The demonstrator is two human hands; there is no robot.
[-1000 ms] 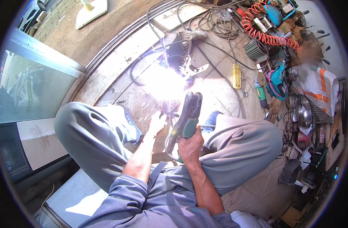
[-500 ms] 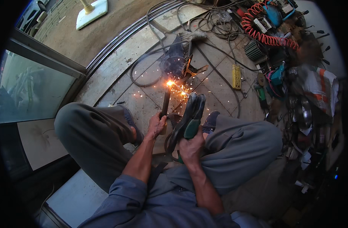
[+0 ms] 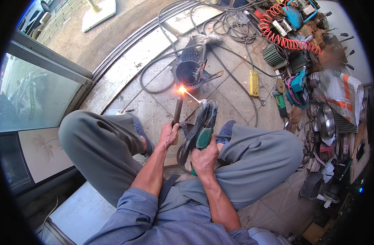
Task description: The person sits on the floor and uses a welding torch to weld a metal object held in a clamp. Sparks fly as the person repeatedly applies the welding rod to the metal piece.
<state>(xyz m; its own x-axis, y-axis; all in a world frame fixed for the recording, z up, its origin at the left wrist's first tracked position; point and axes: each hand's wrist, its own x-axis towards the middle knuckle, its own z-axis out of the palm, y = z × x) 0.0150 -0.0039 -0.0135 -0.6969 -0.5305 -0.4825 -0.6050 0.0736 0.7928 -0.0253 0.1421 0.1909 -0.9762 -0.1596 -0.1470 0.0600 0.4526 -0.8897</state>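
Note:
My left hand [image 3: 168,135] is wrapped around a dark metal bar [image 3: 178,110] that points up and away from me. In my right hand [image 3: 205,158] is a welding electrode holder [image 3: 203,138] with a green grip and dark jaws. A thin electrode [image 3: 192,96] sticks out of the jaws toward the bar's far end, where a bright orange-white arc glows. Just beyond the arc lies a round hollow metal piece [image 3: 179,76], with a clamp [image 3: 202,74] at its right side. The glare hides the exact contact point.
Dark cables [image 3: 227,65] loop over the floor tiles. A yellow power strip [image 3: 254,83] lies to the right, near a green angle grinder [image 3: 280,100] and a teal power tool [image 3: 298,90]. A coiled red hose [image 3: 272,32] and cluttered parts fill the right side. A glass panel [image 3: 36,90] stands left.
The spray of sparks has died down to a compact glow, and the electrode now shows plainly. The view has brightened. Both hands stay in nearly the same place.

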